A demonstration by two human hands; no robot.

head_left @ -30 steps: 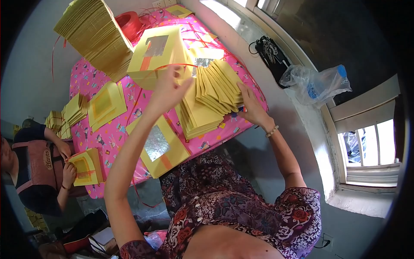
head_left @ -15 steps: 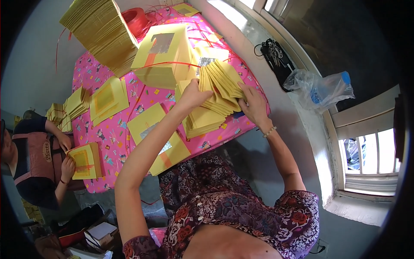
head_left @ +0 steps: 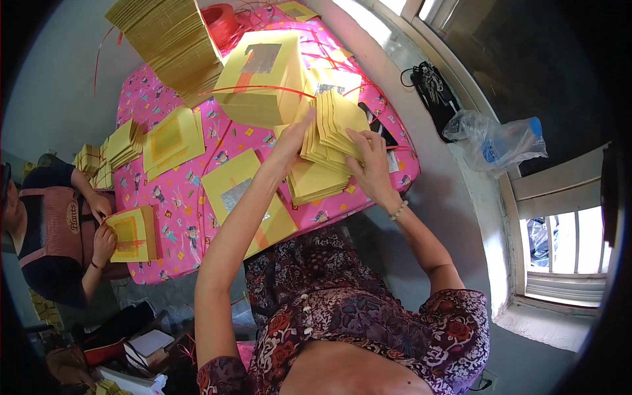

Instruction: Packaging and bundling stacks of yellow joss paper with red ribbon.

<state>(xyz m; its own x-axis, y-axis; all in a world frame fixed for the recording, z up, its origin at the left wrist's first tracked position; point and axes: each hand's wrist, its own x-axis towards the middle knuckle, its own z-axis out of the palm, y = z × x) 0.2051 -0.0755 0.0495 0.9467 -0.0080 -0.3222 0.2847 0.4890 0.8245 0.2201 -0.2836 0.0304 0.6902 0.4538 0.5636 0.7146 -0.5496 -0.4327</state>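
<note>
A bundle of yellow paper sheets (head_left: 339,122) stands tilted between my hands, its layers bent and slightly spread. My left hand (head_left: 297,141) closes on the bundle's left edge, its fingers partly hidden by the paper. On the right edge, my right hand (head_left: 372,164) grips with bent fingers and thumb. Beneath the bundle lies a lower stack of yellow sheets (head_left: 319,181) near the table's edge. Just beyond my left hand is a tall block of yellow paper (head_left: 260,82) with a silver patch on top. A red plastic strap (head_left: 263,88) runs across it toward the bundle.
Flat yellow sheets (head_left: 247,191) lie left of my forearm on the pink patterned tablecloth (head_left: 174,217). A tall paper stack (head_left: 168,49) and red strap roll (head_left: 219,23) stand farther back. A dark flat object (head_left: 380,128) lies right. Across the table, a co-worker (head_left: 56,224) handles a yellow block (head_left: 135,234).
The fanned sheets are now gathered closer together and more upright. My right hand has moved inward and to the left, uncovering the dark flat object on the table's right side.
</note>
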